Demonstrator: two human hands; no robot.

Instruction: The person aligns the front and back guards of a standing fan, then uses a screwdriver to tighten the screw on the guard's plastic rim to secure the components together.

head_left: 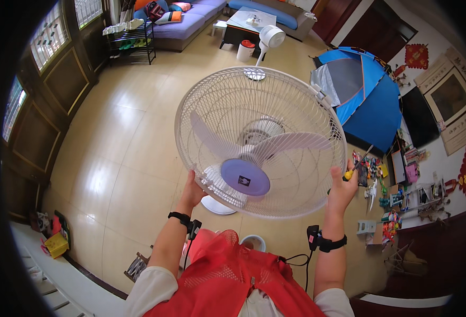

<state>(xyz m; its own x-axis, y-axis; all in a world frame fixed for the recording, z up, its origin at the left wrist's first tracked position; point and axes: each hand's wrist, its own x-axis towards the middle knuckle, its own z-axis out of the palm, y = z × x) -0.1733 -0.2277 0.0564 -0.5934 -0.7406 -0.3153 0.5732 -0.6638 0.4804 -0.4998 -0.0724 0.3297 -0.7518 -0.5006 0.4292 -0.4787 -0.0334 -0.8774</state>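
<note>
A white standing fan (259, 140) with a round wire grille, white blades and a lilac centre cap fills the middle of the view, tilted up toward me. My left hand (192, 191) grips the grille's lower left rim. My right hand (342, 189) presses against the lower right rim and also holds a screwdriver (357, 165) with a yellow and black handle, its shaft pointing up and right. The fan's round white base (215, 206) shows on the floor below the grille.
A second small white fan (267, 41) stands farther off by a low table (248, 26) and a purple sofa (190, 21). A blue tent (365, 90) is at the right, with toys and clutter (386, 190) along the right wall. Tiled floor (122, 153) stretches left.
</note>
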